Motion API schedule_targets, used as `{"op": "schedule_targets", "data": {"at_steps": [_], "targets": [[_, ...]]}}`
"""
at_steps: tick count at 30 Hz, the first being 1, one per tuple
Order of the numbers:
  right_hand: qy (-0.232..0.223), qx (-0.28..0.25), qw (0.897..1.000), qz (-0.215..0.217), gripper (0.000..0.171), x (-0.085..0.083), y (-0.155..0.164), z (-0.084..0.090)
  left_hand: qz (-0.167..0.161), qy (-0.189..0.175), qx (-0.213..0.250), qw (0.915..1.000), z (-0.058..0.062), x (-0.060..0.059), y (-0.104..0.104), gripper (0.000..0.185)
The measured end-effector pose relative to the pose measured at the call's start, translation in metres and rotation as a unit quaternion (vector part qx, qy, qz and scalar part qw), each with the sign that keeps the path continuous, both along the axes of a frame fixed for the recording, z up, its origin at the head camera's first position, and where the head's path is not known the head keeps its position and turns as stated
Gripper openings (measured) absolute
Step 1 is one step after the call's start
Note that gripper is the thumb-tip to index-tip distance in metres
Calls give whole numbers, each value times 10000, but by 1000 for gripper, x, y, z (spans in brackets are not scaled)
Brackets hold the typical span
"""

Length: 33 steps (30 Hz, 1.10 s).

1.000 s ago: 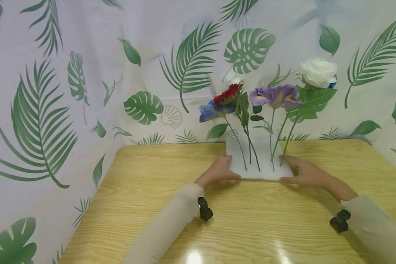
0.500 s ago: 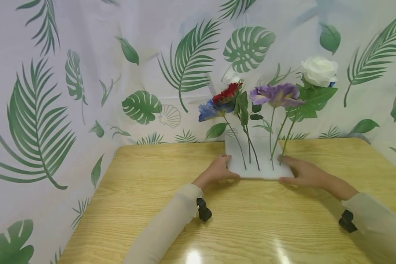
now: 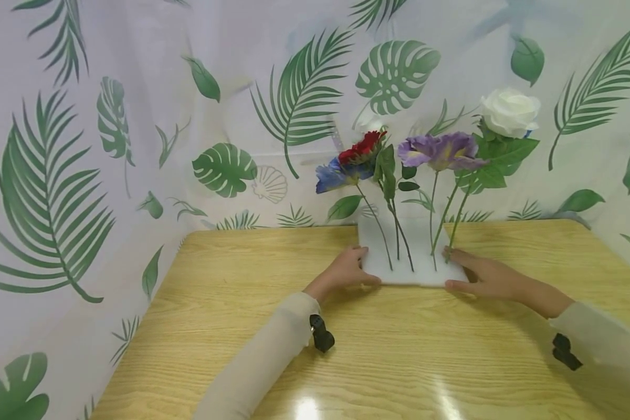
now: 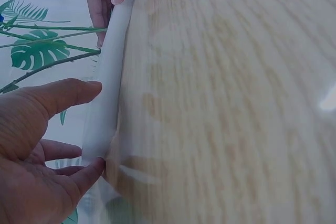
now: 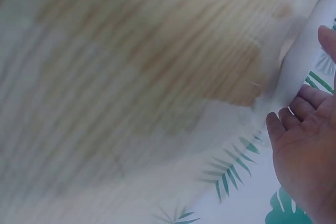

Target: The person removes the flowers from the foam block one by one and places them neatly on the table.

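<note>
When viewed from the head camera, found a white slab [image 3: 423,269] lying flat on the worktop [image 3: 231,256], at or just beside the far edge, slightly right of that edge's middle. Noted little room behind, with the leaf-printed backdrop [image 3: 154,35] close up. Noted a broad stretch of wood surface toward the left edge, a narrower one toward the right edge, and the deepest toward the near side.

Observed left hand [image 3: 345,271] touching the slab's near left corner, thumb and fingers spread apart. Observed right hand [image 3: 490,277] likewise at the near right corner, thumb and fingers apart. Cannot tell the firmness of contact.

Recorded worktop as yellowish, streaky-grained and glossy, with bright reflections; backdrop as pale, smooth and softly creased; sleeves [image 3: 268,356] as cream, with black wrist cameras [image 3: 322,333].

Recorded slab as matte, thin, straight-edged and foam-like. Counted several thin stems [image 3: 445,216] rising from the upper face, some tilted, dark toward the left and greener toward the right. Listed, left to right: blue bloom [image 3: 329,177], red bloom [image 3: 361,147] just beside, ruffled purple bloom [image 3: 448,153] with yellow marks, and white rose [image 3: 511,112] above broad green leaves [image 3: 499,166].
</note>
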State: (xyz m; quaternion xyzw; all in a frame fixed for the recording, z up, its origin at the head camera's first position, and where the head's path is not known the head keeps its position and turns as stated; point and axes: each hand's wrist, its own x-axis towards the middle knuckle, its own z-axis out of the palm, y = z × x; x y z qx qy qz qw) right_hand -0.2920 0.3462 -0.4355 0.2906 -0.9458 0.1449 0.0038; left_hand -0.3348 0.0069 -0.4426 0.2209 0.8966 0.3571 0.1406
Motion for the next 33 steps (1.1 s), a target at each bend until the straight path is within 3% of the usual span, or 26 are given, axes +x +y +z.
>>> {"op": "schedule_targets", "data": {"at_steps": [6,11,15,20,26,33], "targets": [[-30,135,9999,82,80,-4,0,1,48,-9,278,9996,2,-2,-3,80],[-31,133,9999,72,79,-5,-1,2,360,31,1247,9915,9,0,-2,64],[163,112,9997,126,76,-5,-1,1,586,-53,2232,9730,12,-2,3,52],[310,32,9993,189,76,-5,0,2,717,-136,3041,9498,16,-7,11,43],[421,-46,9989,175,76,-6,-1,3,1070,-549,3576,9261,17,-14,21,40],[480,45,9987,142,77,-6,1,-1,1347,-1310,4216,8871,13,-20,26,31]]}}
